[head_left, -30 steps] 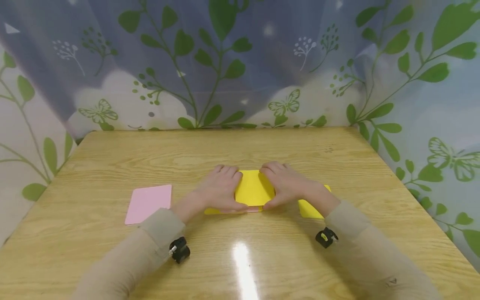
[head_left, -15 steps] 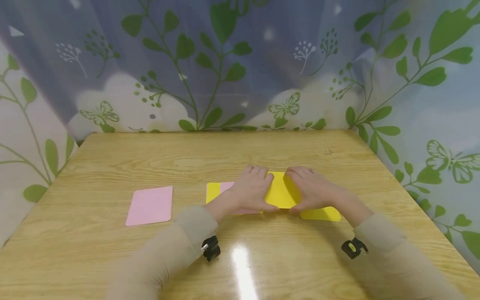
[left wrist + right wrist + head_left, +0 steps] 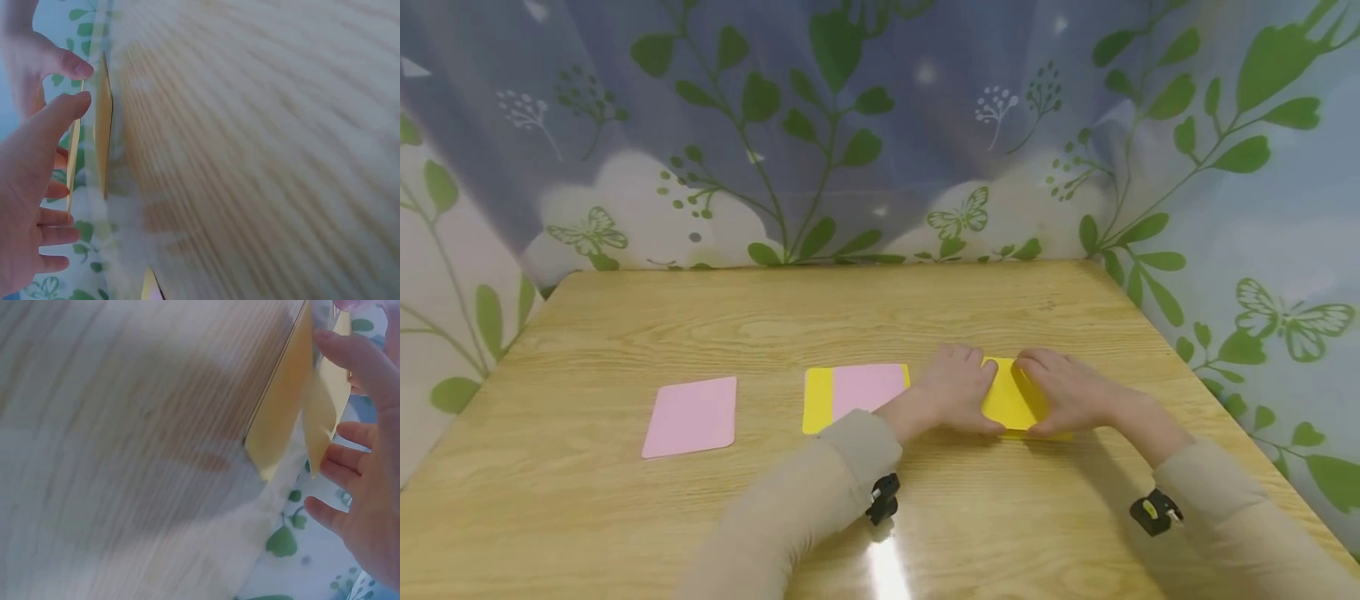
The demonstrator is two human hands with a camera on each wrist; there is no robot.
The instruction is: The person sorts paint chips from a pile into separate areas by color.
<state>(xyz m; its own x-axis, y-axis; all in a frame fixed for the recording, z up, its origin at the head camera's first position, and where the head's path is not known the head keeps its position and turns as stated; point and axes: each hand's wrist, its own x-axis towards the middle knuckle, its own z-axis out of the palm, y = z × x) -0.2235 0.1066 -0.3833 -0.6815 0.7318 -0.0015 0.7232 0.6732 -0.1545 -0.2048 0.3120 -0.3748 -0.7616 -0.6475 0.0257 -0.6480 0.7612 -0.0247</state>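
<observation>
Clock directions read from the person's seat, 12 toward the curtain (image 3: 850,187), centre at the raised yellow card (image 3: 1009,398).

Hands: 2, apart from each other, joined only through the card. The left hand (image 3: 951,390) grips it at 9 o'clock, the right hand (image 3: 1075,390) at 3. On each, fingers curl at the 12 o'clock edge and the thumb sits at the 6 o'clock edge. Opposed grips like these probably keep the card level and stop a side from drooping; the middle of its face stays uncovered.

Raised card: off the wooden table (image 3: 775,508), above the lower yellow card (image 3: 281,403). Both wrist views show a gap between the 2, so no stacking contact where I can see. A strip of the lower card shows past the raised card's 6 o'clock edge. Whether the lower card is a single layer, I cannot tell.

Toward 9 o'clock, near: an overlaid pink card (image 3: 867,387) on a base yellow card (image 3: 817,400), yellow showing at its 9 o'clock side and a sliver at its upper 3 o'clock corner. The left forearm covers part of this pair. Further along 9: a lone pink card (image 3: 691,417), flat, untouched.

Layout: 3 spots in a rough row, likely spaced so each is within reach and stays distinct.

Worn at the wrists: 2 black devices (image 3: 883,500), below the hands, presumably set there to view the grip.
</observation>
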